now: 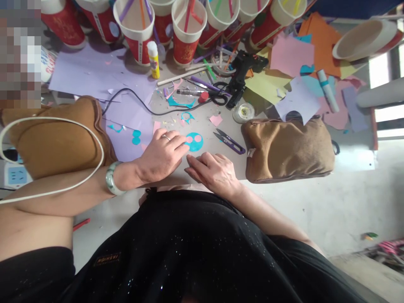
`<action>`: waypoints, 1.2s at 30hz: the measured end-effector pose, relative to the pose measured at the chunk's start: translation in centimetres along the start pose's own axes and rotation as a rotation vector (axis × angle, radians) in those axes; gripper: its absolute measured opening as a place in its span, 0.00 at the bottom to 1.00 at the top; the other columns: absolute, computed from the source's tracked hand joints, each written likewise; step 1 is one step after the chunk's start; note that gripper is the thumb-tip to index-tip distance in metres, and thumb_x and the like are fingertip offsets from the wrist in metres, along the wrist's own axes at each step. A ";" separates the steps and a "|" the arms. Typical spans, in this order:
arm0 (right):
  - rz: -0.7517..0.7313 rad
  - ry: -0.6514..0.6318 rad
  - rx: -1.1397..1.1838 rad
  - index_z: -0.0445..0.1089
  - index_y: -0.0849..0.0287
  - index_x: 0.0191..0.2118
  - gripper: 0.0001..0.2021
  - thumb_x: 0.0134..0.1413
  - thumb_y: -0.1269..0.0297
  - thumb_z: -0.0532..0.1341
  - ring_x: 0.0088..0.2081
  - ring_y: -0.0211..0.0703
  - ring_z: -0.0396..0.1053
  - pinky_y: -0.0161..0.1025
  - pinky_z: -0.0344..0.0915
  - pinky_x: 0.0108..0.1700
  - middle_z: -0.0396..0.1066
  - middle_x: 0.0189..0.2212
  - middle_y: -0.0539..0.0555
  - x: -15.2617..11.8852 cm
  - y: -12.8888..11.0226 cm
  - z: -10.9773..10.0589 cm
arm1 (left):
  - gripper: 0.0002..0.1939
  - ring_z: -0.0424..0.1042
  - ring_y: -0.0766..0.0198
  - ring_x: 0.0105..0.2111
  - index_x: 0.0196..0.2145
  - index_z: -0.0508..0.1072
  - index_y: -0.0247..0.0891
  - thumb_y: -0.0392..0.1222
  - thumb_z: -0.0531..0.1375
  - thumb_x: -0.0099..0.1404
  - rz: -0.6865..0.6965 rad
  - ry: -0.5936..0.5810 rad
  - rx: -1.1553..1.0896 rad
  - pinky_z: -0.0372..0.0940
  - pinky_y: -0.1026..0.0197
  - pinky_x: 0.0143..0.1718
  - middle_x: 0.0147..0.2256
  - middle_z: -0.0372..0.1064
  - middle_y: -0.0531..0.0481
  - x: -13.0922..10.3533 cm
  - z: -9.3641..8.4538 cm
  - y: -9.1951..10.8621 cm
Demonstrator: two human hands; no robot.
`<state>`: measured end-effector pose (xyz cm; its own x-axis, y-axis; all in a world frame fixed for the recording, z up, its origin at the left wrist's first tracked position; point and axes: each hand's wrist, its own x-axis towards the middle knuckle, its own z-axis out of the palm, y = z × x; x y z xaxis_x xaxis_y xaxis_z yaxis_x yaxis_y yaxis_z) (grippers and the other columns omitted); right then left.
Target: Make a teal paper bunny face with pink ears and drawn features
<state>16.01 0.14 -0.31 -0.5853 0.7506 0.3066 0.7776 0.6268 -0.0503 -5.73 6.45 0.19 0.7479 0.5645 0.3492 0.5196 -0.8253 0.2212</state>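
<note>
The left hand's grip is loosely curled, its fingertips at the left edge of a blue paper disc with pink dots, though whether it pinches anything I cannot tell; the right hand's grip is partly closed just below the disc, with nothing visible in it. The disc lies on the bench, with purple-handled snips to its right and paper scraps above, between two brown pouches

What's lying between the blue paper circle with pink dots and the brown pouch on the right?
In the head view, purple-handled snips lie between the blue circle and that pouch.
</note>
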 end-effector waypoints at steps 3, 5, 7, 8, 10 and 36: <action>-0.023 0.015 0.002 0.77 0.60 0.49 0.16 0.71 0.52 0.59 0.28 0.38 0.63 0.40 0.55 0.34 0.71 0.28 0.50 -0.6 -0.2 -0.3 | 0.11 0.75 0.48 0.49 0.41 0.78 0.37 0.32 0.56 0.68 -0.004 -0.018 -0.002 0.61 0.46 0.48 0.48 0.80 0.43 0.0 0.0 0.0; -0.037 0.022 0.026 0.77 0.60 0.49 0.16 0.71 0.52 0.60 0.29 0.39 0.64 0.41 0.55 0.34 0.71 0.29 0.51 -1.3 -0.3 -0.4 | 0.12 0.75 0.48 0.50 0.41 0.79 0.37 0.31 0.56 0.68 -0.007 -0.030 -0.005 0.61 0.45 0.48 0.48 0.80 0.43 -0.1 0.1 0.0; -0.051 0.022 0.061 0.76 0.61 0.49 0.17 0.71 0.51 0.60 0.31 0.39 0.65 0.41 0.55 0.35 0.71 0.30 0.51 -2.0 -0.3 -0.4 | 0.13 0.75 0.48 0.50 0.42 0.79 0.37 0.30 0.55 0.68 -0.009 -0.037 -0.005 0.61 0.45 0.48 0.48 0.80 0.42 -0.1 0.1 0.0; -0.060 0.023 0.082 0.76 0.61 0.50 0.19 0.70 0.50 0.59 0.31 0.39 0.65 0.41 0.56 0.35 0.71 0.30 0.51 -2.3 -0.3 -0.4 | 0.13 0.75 0.48 0.50 0.42 0.79 0.37 0.30 0.55 0.68 -0.011 -0.036 -0.007 0.61 0.45 0.49 0.48 0.80 0.42 -0.1 0.1 0.0; -0.080 0.036 0.116 0.75 0.62 0.50 0.21 0.70 0.47 0.59 0.32 0.40 0.65 0.42 0.57 0.36 0.72 0.32 0.52 -3.0 -0.4 -0.2 | 0.13 0.74 0.48 0.50 0.42 0.79 0.37 0.30 0.55 0.69 -0.014 -0.027 -0.012 0.61 0.44 0.49 0.48 0.80 0.42 -0.2 0.1 0.1; -0.149 0.210 0.349 0.74 0.59 0.46 0.06 0.67 0.70 0.61 0.33 0.39 0.65 0.41 0.61 0.36 0.75 0.36 0.54 -5.6 -0.5 1.6 | 0.11 0.74 0.52 0.48 0.38 0.79 0.39 0.35 0.55 0.71 0.073 0.003 -0.156 0.59 0.46 0.49 0.42 0.80 0.46 -0.6 0.1 0.3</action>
<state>18.54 -3.99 -3.56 -0.5981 0.6102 0.5195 0.5424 0.7854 -0.2982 -5.93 5.85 0.01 0.7801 0.5030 0.3722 0.3931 -0.8568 0.3338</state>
